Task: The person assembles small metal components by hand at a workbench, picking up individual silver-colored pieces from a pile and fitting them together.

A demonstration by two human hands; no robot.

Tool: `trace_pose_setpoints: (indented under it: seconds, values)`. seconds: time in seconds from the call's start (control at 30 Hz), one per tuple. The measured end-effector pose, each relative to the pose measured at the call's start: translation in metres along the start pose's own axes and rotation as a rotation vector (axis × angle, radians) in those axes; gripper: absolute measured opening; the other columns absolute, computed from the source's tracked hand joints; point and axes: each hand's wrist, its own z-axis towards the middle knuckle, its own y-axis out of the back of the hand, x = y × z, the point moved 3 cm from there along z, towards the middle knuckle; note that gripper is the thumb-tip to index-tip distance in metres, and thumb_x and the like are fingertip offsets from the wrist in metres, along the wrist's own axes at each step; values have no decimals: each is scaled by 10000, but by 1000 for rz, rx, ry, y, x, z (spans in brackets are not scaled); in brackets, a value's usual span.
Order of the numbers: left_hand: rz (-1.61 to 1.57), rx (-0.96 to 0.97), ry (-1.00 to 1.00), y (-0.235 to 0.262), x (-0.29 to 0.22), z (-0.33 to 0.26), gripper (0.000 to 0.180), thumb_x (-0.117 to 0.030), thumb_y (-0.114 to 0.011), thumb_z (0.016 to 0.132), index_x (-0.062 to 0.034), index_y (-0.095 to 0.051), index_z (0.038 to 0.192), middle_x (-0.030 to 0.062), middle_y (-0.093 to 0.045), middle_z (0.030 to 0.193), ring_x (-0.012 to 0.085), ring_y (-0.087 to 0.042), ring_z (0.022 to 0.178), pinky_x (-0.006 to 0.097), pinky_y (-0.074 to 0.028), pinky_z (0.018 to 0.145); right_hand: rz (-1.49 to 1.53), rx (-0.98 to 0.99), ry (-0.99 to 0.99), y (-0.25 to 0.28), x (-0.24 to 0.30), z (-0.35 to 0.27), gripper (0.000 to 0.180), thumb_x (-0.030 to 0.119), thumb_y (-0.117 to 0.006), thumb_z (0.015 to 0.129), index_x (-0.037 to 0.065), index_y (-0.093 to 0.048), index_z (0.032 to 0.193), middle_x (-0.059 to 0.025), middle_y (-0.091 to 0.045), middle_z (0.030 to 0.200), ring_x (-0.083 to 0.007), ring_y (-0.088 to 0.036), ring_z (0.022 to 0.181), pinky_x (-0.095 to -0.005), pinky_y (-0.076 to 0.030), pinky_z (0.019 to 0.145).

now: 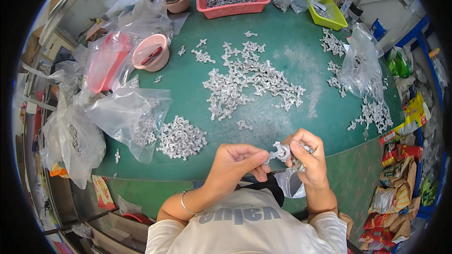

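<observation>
In front of my body, near the table's front edge, my left hand [237,163] pinches the end of a small silvery metal casting [281,152] between thumb and fingertips. My right hand [311,160] is closed around several more such castings, and its thumb and fingers meet the other side of the pinched one. Where one piece ends and another begins between the hands is hard to make out. Just beyond them a single casting [244,125] lies on the green table [188,94]. A large loose spread of castings [245,77] covers the table's middle.
A heaped pile of castings [182,137] sits left, beside an open clear bag [136,117]. On the right, another clear bag [361,70] lies among more castings. A pink round basket [150,52], a red tray [233,11] and a yellow-green tray [327,16] stand farther back.
</observation>
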Motion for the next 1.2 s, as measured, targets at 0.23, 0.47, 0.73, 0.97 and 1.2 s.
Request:
trace_pose_setpoints:
  seconds: [0.23, 0.47, 0.73, 0.97, 1.2]
  values:
    - [24, -9, -9, 12, 6, 5, 168, -87, -574, 825, 65, -604, 889, 123, -620, 724, 153, -598, 581, 246, -501, 543, 40, -7, -134, 5, -13, 6, 124, 106, -557, 830, 7, -533, 758, -54, -549, 675, -76, -478, 548, -203, -359, 490]
    - [-7, 4, 27, 16, 7, 9, 163, -89, -575, 825, 62, -608, 878, 110, -622, 717, 144, -599, 585, 240, -500, 537, -16, -54, -144, 4, -17, 9, 173, 160, -568, 822, 7, -531, 752, -59, -547, 667, -73, -464, 508, -189, -350, 454]
    - [1451, -809, -626, 126, -20, -20, 63, 40, -575, 701, 30, -514, 710, 134, -482, 720, 279, -481, 697, 346, -391, 639, -1100, -446, 49, 122, -29, 53, 179, 99, -651, 716, 16, -620, 871, -42, -528, 589, -122, -477, 535, -271, -399, 530]
    - [1624, -954, -553, 145, -15, -18, 164, -4, -599, 711, 26, -505, 842, 149, -468, 860, 303, -447, 823, 382, -348, 760, -1684, -465, 125, 125, -35, 92, 295, 162, -700, 669, 29, -599, 912, -108, -588, 777, -303, -562, 655, -383, -434, 578]
    - [1381, -643, -671, 95, -11, 1, 254, 14, -610, 699, -11, -543, 943, 144, -495, 978, 299, -474, 923, 365, -372, 819, -1318, -360, 119, 101, -10, 66, 276, 111, -691, 662, 29, -602, 910, -106, -588, 802, -252, -545, 602, -332, -425, 545]
